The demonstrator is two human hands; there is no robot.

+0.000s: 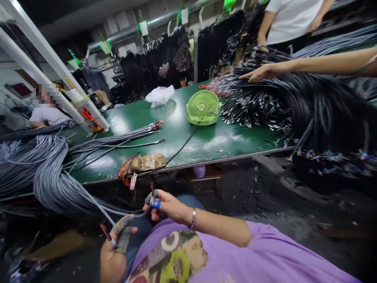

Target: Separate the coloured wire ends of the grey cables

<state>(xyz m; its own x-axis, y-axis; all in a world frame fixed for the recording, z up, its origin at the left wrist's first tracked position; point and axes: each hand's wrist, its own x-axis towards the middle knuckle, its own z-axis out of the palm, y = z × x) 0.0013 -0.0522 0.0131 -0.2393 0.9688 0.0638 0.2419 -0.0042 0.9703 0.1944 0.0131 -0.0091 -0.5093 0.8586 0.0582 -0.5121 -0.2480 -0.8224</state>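
My left hand [118, 243], with grey wraps on its fingers, is closed on a grey cable whose stripped end with reddish wires sticks out beside the palm. Higher and to the right, my right hand [165, 206] pinches the end of another grey cable [138, 214]; dark red wires poke up above its fingertips. Grey wraps and a blue band cover some right fingers. Both cables lead left toward a thick bundle of grey cables [53, 169] draped over the table's edge. Both hands are over my lap, below the table.
On the green table [129, 118] lie several stripped grey cables [118, 137], a taped brown block [150, 162], a green fan [204, 106] and a plastic bag [160, 95]. Black cables [318, 98] heap at the right, under another person's hand [265, 72]. A white post [55, 59] stands left.
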